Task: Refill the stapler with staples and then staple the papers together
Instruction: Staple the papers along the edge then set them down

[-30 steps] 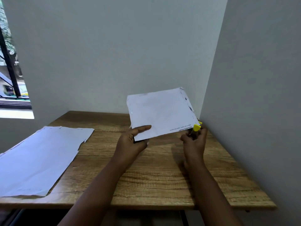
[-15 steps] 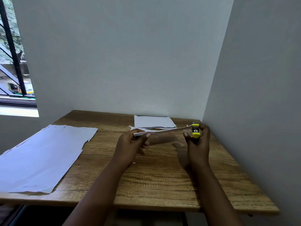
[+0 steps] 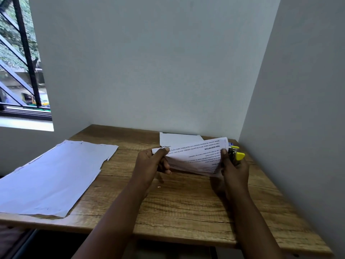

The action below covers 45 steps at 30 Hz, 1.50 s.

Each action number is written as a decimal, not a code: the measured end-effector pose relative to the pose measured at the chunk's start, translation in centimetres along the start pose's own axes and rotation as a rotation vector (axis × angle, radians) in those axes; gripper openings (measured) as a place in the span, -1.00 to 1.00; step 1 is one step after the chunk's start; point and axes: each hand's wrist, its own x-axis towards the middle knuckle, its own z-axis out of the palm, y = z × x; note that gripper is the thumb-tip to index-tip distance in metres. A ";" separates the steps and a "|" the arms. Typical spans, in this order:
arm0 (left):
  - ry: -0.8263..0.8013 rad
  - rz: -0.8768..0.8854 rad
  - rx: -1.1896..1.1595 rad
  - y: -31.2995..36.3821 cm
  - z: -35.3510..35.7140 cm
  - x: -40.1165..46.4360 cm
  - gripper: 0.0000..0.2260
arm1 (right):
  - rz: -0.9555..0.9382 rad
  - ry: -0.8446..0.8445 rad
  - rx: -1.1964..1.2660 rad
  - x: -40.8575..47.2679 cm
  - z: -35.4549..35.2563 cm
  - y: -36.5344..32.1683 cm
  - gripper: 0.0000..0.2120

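**Printed papers held above the surface, stapler at their right edge**

The left hand pinches the left end of a small stack of printed papers, thumb on top and fingers curled underneath. The papers are lifted off the wooden surface and tilted, with the printed side facing up and the text upside down to the camera; a bold heading is readable near the right end. The lower sheets fan slightly apart from the top one.

The right hand has its grip closed around a stapler with yellow parts and a metal middle, held just at the right edge of the papers. The thumb presses against the paper edge there. Whether the paper edge sits between the stapler's arms cannot be told from this angle.

Behind the held stack, a smaller white sheet lies flat on the surface close to the back wall. A large sheet of white paper with a ragged right edge lies on the left part of the surface and overhangs its left side. A window with dark bars is at the upper left.
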 end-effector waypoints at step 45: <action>0.477 0.240 0.003 -0.8 -0.5 1.1 -0.30 | 0.007 -0.329 -0.153 -3.2 2.9 -1.2 -0.46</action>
